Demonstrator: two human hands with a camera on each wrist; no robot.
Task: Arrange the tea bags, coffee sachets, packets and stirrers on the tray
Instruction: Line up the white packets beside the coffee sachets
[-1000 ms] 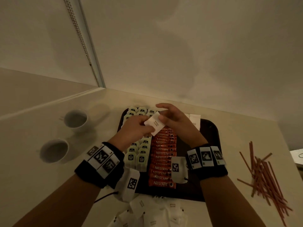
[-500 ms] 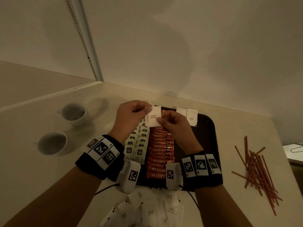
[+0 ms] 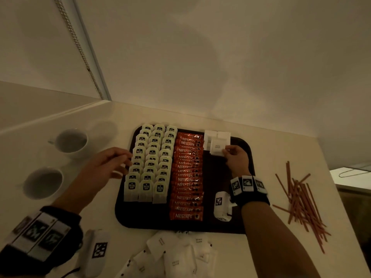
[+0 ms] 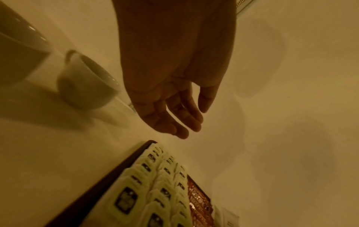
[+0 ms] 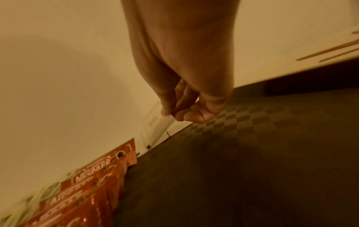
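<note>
A dark tray holds three columns of pale tea bags on its left and a column of orange coffee sachets in the middle. At the tray's far right, my right hand pinches a white sugar packet beside other white packets lying there; the right wrist view shows thumb and fingers pinching the packet. My left hand hovers with relaxed fingers and nothing in it by the tray's left edge, next to the tea bags. Red stirrers lie on the counter to the right.
Two white cups stand on the counter left of the tray. A heap of loose white packets lies at the tray's near edge. The wall runs close behind the tray. A lower surface sits past the counter's right edge.
Both hands held the white packet over the tray's far middle. Now the left hand has let go and drawn back left; the right hand carried the packet to the far right of the tray.
</note>
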